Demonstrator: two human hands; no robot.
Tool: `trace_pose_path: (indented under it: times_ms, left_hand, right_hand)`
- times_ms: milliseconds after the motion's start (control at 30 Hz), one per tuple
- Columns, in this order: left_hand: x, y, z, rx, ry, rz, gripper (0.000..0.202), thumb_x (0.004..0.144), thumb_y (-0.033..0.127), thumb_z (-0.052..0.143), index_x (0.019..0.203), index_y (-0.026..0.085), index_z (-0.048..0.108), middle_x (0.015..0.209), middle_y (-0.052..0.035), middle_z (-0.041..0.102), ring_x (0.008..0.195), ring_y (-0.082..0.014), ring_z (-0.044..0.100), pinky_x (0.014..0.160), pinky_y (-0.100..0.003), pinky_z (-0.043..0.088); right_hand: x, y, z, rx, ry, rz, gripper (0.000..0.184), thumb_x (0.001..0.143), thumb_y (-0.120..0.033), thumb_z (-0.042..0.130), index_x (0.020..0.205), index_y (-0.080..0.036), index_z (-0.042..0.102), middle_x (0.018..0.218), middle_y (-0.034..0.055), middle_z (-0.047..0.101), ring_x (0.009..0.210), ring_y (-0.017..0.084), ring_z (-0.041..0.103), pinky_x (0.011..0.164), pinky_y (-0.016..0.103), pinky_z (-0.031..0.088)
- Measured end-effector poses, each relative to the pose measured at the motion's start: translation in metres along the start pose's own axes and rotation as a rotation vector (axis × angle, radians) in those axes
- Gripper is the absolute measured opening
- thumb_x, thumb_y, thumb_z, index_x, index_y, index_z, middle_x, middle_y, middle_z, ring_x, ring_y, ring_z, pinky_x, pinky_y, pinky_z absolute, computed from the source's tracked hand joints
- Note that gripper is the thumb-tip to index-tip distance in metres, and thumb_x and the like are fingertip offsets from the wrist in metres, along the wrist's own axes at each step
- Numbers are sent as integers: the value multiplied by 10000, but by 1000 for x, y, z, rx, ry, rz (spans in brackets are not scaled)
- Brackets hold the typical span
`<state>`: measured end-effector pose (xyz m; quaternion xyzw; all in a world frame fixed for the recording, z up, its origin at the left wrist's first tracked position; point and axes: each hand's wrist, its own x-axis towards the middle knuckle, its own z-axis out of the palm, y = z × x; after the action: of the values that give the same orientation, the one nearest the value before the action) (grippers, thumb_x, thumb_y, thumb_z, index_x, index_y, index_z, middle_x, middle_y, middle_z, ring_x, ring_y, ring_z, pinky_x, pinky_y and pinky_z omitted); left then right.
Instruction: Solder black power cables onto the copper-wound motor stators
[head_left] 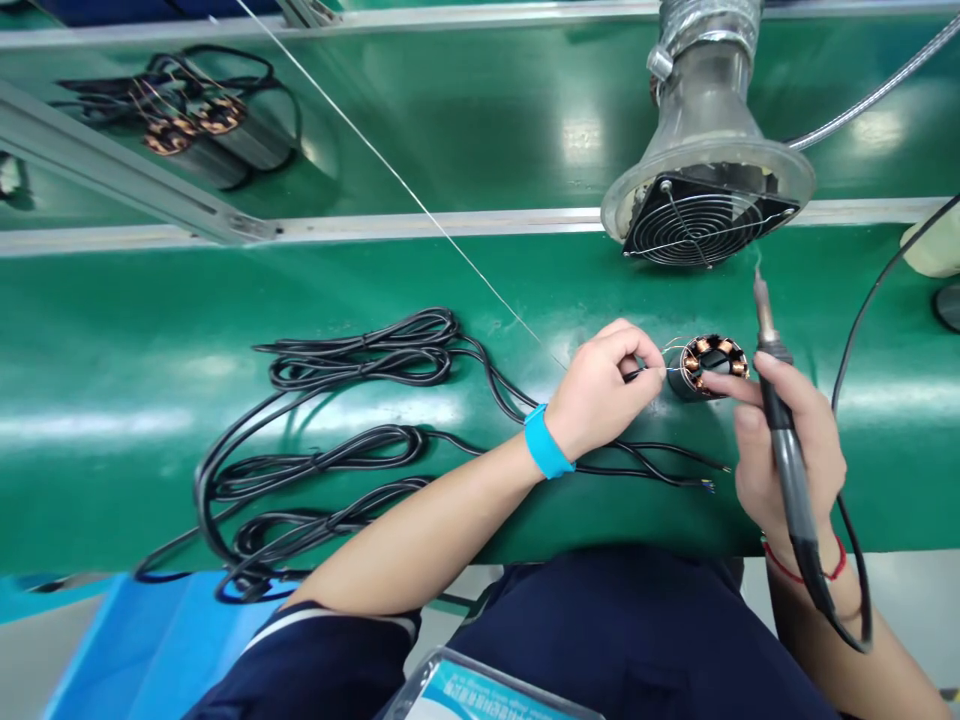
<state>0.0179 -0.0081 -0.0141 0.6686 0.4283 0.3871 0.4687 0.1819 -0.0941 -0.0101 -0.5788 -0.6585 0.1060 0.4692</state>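
My left hand (604,390), with a blue wristband, pinches the end of a thin black wire (646,373) against a small motor stator (709,365) with copper windings on the green bench. My right hand (787,440) is wrapped round a soldering iron (780,430) with its tip pointing up and away, and its forefinger reaches onto the stator. A thin solder wire (405,190) runs down from the upper left to my left hand.
Several coiled black cables (330,440) lie on the green bench (112,400) to the left. A fume extractor fan (705,200) hangs just behind the stator. More wound stators with cables (195,120) rest on the far conveyor. A blue bin (142,650) sits below left.
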Motion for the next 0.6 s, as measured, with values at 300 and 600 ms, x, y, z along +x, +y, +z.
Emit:
trace_pose_path:
  times_ms: [300,600]
  left_hand:
    - [2,0,-5,-60,-43,-44,112,733,46,590,747,154,564,774,14,549,596,-58,443,551,-191,383]
    - [16,4,-28,-414,-340,-524,181,792,276,630,698,133,572,641,9,597,475,-33,414,421,-160,276]
  right_hand:
    - [20,-1,-3,-103,-183,-41,406,940,-203,544,1335,-267,479,1132,35,713,1095,217,655,947,403,507]
    - [44,18,12,-150,-257,-61,352,922,-220,493,1272,-250,506,1123,53,702,1063,234,642,959,447,472]
